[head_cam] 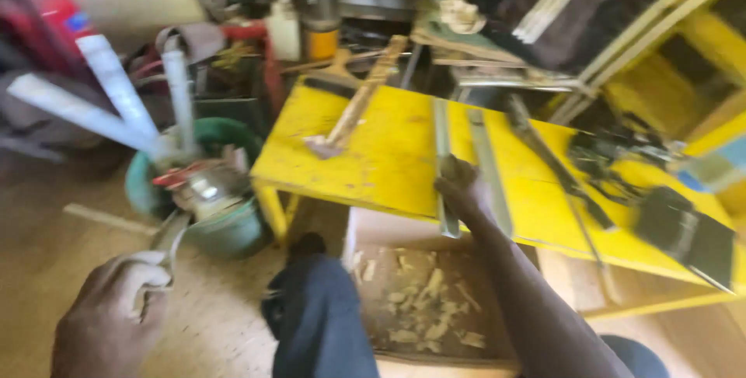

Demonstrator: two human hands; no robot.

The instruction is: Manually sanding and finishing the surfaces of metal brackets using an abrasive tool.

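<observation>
Left hand (109, 320), grip closed on a metal tool (167, 242); right hand (462, 188), grip closed on a metal strip (443, 168) lying on the yellow surface (373, 160).

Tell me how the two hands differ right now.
The left hand is low and near, closed around a metal tool's handle over the floor. The right hand reaches farther out, resting on a long grey metal strip at the yellow table's front edge. The left shows its back; the right arm is stretched out. Both are bare and blurred.
</observation>
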